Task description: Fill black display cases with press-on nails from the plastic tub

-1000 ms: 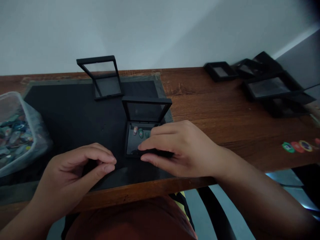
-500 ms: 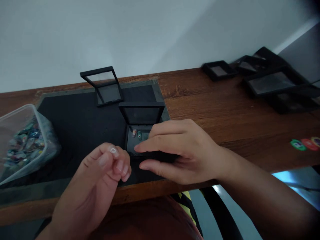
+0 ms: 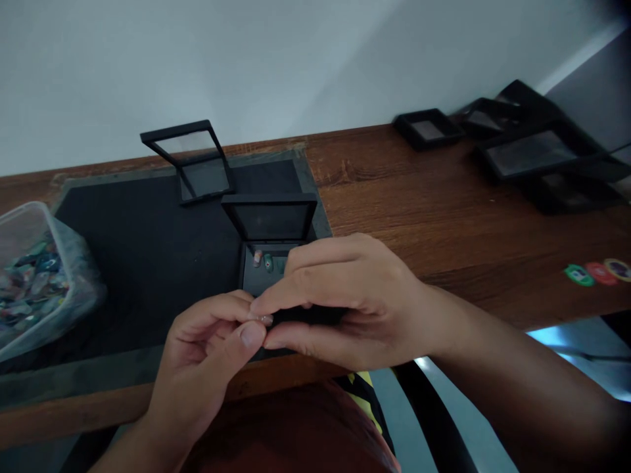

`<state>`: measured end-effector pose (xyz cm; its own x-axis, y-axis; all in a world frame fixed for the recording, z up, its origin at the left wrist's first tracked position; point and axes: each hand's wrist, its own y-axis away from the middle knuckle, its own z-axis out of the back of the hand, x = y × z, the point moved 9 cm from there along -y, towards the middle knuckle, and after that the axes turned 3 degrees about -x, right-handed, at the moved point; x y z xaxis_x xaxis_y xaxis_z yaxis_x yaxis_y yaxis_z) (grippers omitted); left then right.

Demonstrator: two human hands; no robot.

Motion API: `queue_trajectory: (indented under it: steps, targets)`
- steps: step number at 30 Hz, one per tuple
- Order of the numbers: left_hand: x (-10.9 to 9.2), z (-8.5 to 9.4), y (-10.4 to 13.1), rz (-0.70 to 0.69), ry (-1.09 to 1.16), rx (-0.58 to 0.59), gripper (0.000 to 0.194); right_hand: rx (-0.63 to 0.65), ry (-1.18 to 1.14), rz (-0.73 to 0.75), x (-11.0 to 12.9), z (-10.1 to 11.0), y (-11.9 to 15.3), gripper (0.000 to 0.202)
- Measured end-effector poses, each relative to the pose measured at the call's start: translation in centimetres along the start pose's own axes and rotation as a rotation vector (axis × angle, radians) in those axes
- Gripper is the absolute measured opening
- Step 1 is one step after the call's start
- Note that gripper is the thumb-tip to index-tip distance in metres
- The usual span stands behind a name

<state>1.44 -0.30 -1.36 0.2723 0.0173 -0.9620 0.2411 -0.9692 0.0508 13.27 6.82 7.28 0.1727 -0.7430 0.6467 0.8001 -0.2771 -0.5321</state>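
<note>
My left hand [image 3: 207, 355] pinches a small glossy press-on nail [image 3: 266, 320] between thumb and index finger. From the other side my right hand [image 3: 355, 302] reaches in, its index fingertip and thumb meeting the same piece. Just beyond the fingers stands a black display case [image 3: 269, 217], its windowed lid raised. Inside lie an orange-and-white press-on nail [image 3: 257, 258] and a green one [image 3: 268, 262] side by side. My right fingers cover the right part of the case. A clear plastic tub [image 3: 81, 256] at the left holds several colourful pieces, apparently more nails.
Another black case [image 3: 204, 190] stands opened at the back of the dark mat [image 3: 142, 263]. More black cases [image 3: 428, 131] are at the back right, some in a pile [image 3: 537, 154]. Several round coloured tokens [image 3: 579, 274] lie near the right edge. A wall rises behind the table.
My left hand has moved right and my right hand slightly left, so their fingertips now meet at the press-on nail. The view has shifted a little.
</note>
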Motion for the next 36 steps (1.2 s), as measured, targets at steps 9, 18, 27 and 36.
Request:
queue_trajectory:
  steps: [9, 18, 27, 36]
  targets:
    - [-0.2, 0.1, 0.2, -0.065, -0.030, 0.037, 0.017, 0.084, -0.102, -0.040, -0.5, -0.7, 0.2, 0.021]
    - [-1.0, 0.8, 0.7, -0.209, -0.193, -0.044, 0.023, 0.004, -0.091, -0.041, -0.3, -0.2, -0.1, 0.013]
    - [-2.2, 0.7, 1.9, -0.361, -0.446, -0.095, 0.034, 0.006, -0.100, -0.040, -0.1, -0.2, 0.0, 0.011]
    - [-3.6, -0.1, 2.0, -0.564, -0.502, -0.075, 0.029, -0.027, -0.092, 0.025, 0.4, -0.2, 0.2, 0.013]
